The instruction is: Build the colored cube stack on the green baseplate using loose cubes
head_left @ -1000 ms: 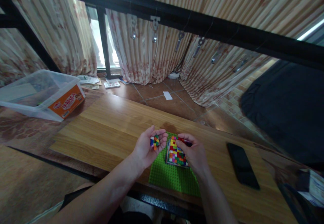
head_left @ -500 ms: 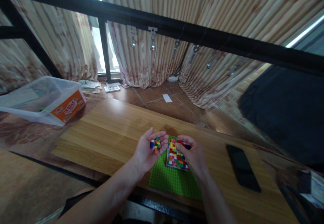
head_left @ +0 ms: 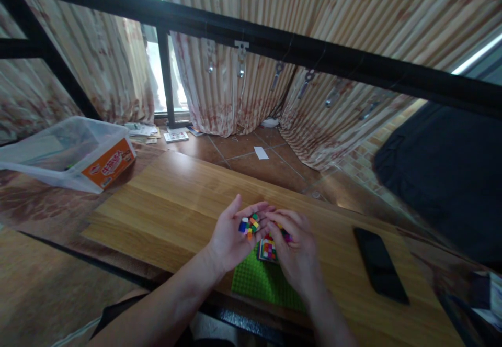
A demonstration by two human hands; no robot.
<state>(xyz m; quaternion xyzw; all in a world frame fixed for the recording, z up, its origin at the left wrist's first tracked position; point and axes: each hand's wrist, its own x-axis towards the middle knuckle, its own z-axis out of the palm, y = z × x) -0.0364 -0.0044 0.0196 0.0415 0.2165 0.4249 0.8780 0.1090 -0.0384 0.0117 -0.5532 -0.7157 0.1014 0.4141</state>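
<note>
My left hand lies palm up with its fingers stretched, bearing several small loose toy bricks in blue, white, green, yellow and orange. Over its fingertips, my right hand has its thumb and fingers drawn together in a pinch. Whatever is between those fingertips is too small to make out. Below the hands, a multicoloured block of toy bricks rests on a green studded baseplate. My right hand and forearm cover much of the block and part of the baseplate.
Under everything is a wooden table. A black phone lies on its right side. Beyond the left end stands a clear plastic box with an orange label. A black metal bar with hanging hooks crosses in front of the curtains.
My right hand has shifted left and up from the brick block to the fingers of my left hand. It now hides more of the block. The view has turned slightly.
</note>
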